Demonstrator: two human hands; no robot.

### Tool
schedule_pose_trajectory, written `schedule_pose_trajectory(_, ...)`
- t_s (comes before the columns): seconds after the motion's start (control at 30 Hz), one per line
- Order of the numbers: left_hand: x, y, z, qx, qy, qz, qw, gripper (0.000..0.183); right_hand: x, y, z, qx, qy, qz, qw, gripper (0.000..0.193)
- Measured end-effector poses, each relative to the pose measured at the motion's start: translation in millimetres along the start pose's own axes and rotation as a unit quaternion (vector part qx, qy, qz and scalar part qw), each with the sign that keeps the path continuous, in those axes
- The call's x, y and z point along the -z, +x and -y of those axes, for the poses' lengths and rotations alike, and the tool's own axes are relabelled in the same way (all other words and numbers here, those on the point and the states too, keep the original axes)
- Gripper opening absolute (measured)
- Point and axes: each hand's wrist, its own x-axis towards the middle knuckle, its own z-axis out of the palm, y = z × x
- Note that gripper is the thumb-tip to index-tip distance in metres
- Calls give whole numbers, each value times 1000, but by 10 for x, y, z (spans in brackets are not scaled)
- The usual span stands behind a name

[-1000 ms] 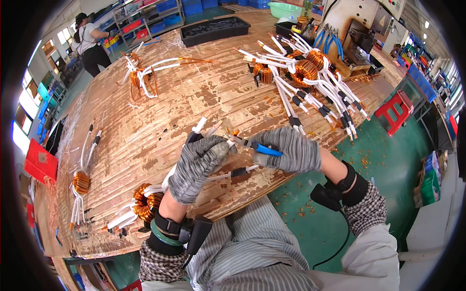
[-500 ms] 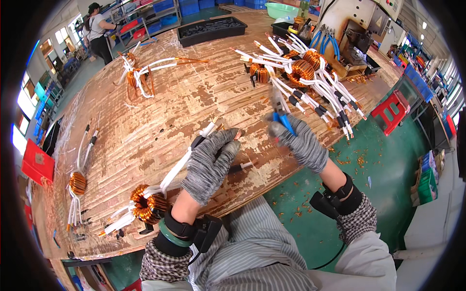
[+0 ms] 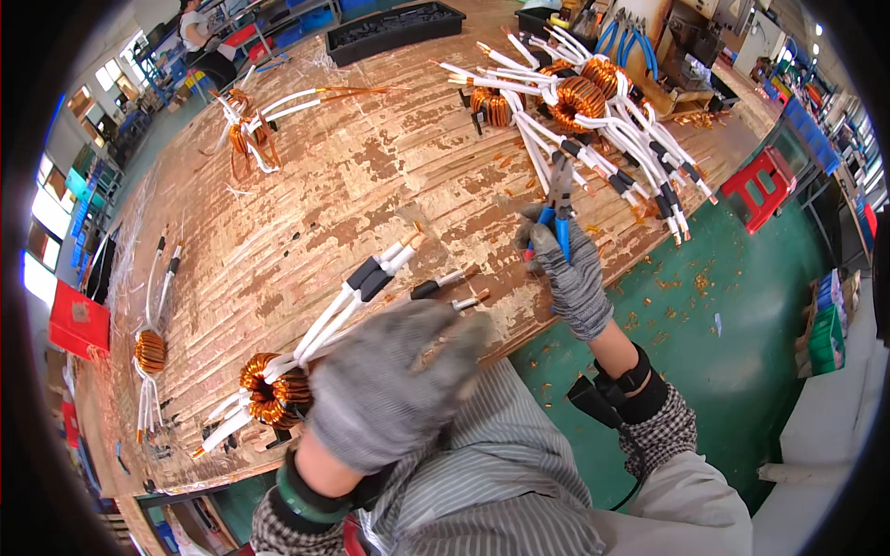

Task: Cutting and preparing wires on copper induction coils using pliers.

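Holding pliers (image 3: 558, 199) upright in the right hand (image 3: 573, 278), fist closed on the blue grips, jaws pointing away over the bench (image 3: 371, 176).
The left hand (image 3: 394, 380), loosely curled, covers the coil (image 3: 273, 394) leads (image 3: 357, 292); whether it pinches them I cannot tell. Leads run diagonally up-right; unheld, they could slide, and the pliers might nick sleeving.

Worn wooden workbench (image 3: 306, 185), green floor (image 3: 732, 306)

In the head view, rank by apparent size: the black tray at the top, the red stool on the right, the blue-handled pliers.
1. black tray
2. red stool
3. blue-handled pliers, held in the right hand

Fisheye distortion makes true sizes unsure.
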Motion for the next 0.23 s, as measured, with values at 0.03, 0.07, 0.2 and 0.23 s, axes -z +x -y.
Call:
schedule_pose_trajectory(0.03,111,-42,48,29,34,15,999,48,-1,-31,-4,26,17,-15,999,32)
schedule_pose_trajectory(0.07,224,-117,134,60,72,28,995,52,-24,-66,10,54,33,-28,998,32)
schedule_pose_trajectory(0.2,491,-541,610,302,207,333,869,68,-149,-147,-33,80,63,8,995,30)
schedule_pose_trajectory(0.23,318,-539,740,283,193,336,877,68,-52,-162,-92,106,34,-9,994,29)
